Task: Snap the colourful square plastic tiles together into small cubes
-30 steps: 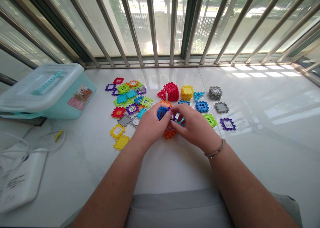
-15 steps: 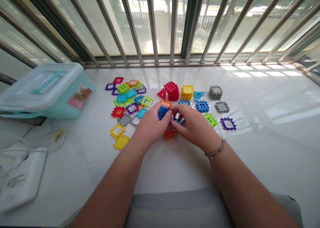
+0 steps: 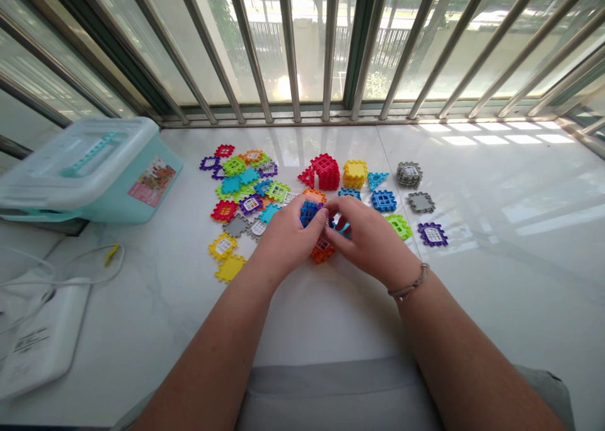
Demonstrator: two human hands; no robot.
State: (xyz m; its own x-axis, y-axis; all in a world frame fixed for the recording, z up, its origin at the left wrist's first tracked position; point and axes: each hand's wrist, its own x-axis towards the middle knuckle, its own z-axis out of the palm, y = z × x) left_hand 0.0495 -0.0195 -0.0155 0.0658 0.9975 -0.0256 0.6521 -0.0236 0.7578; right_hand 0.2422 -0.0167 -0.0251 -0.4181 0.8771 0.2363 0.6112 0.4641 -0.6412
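My left hand (image 3: 289, 235) is closed around a blue interlocking plastic tile (image 3: 309, 213), its thumb pressed on the near face. Opposite it, my right hand (image 3: 366, 230) pinches with thumb and forefinger at the right edge of the held tiles. A bit of purple shows between the fingertips, but most of what is gripped is hidden. Just below the fingers lies an orange tile with a window grid (image 3: 322, 252). Another orange tile (image 3: 314, 195) is right behind the hands.
Loose tiles in many colours, such as a yellow tile (image 3: 230, 269), lie at the left. Behind stand a red stack (image 3: 326, 171), a yellow stack (image 3: 355, 174) and a grey stack (image 3: 409, 174). A lidded teal box (image 3: 118, 195) and white power strip (image 3: 42, 336) are far left.
The view has shifted very slightly. Both hands keep the same hold in the same place, and no tile has visibly moved.
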